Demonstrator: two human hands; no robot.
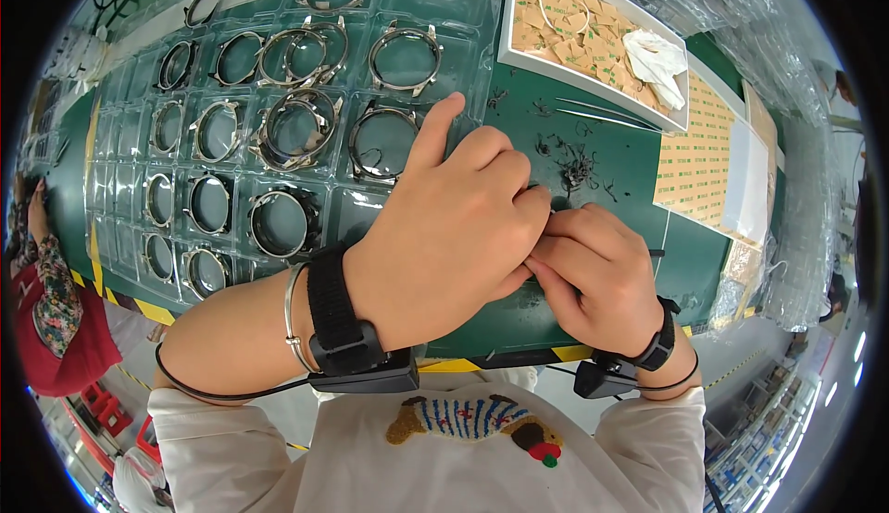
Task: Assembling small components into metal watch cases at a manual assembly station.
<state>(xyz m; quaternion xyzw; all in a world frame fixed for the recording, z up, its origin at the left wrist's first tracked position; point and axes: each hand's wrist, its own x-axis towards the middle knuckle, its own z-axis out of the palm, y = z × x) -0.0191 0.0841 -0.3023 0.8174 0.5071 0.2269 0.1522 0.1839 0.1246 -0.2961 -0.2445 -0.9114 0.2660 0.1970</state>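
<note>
My left hand and my right hand meet fingertip to fingertip over the green mat, near its front edge. Both are curled around something small that the fingers hide, so I cannot tell what it is. My left index finger sticks out toward a clear plastic tray of round metal rings. Each wrist carries a black strap with a small black device; the left also has a thin metal bangle.
A white box of tan adhesive pieces and a white cloth stands at the back right. Sheets of tan stickers lie to the right. Black scraps and tweezers lie behind my hands. Another person's sleeve shows at left.
</note>
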